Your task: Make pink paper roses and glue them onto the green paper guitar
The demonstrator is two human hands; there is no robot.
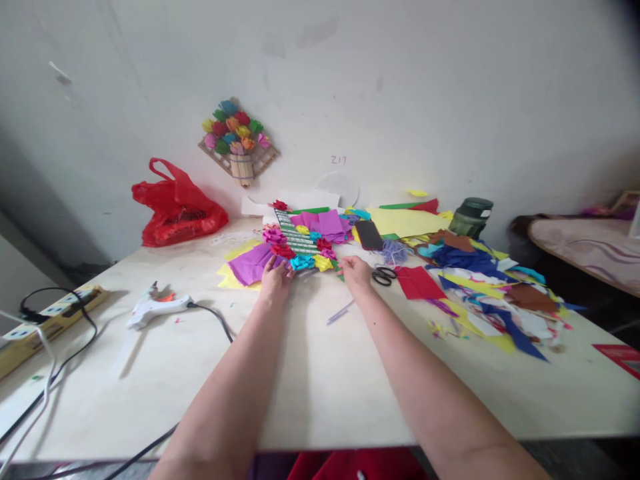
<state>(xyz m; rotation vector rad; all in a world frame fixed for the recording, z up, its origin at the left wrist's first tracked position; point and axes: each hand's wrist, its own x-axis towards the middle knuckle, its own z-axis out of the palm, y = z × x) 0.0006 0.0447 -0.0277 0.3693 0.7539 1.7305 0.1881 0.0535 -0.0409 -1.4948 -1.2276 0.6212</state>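
Observation:
A craft piece [299, 235] with a green-and-white striped panel lies ahead of me. Crepe-paper flowers in pink, red, cyan and yellow run along its edges. My left hand [277, 279] has its fingers bent around the lower left corner, by a red flower [283, 251] and the purple paper [249, 264]. At the lower right, my right hand [357, 273] is closed in a pinch at a small green paper piece [341, 271], close to the yellow flower [323, 263]. Black-handled scissors [384, 275] lie just right of that hand.
A white glue gun [163, 308] with a black cord lies at left, near a power strip [50, 323]. A red plastic bag [180, 207] stands behind. Paper scraps [475, 280], red paper [420, 283], a phone [369, 235] and a dark green bottle [470, 218] occupy the right side.

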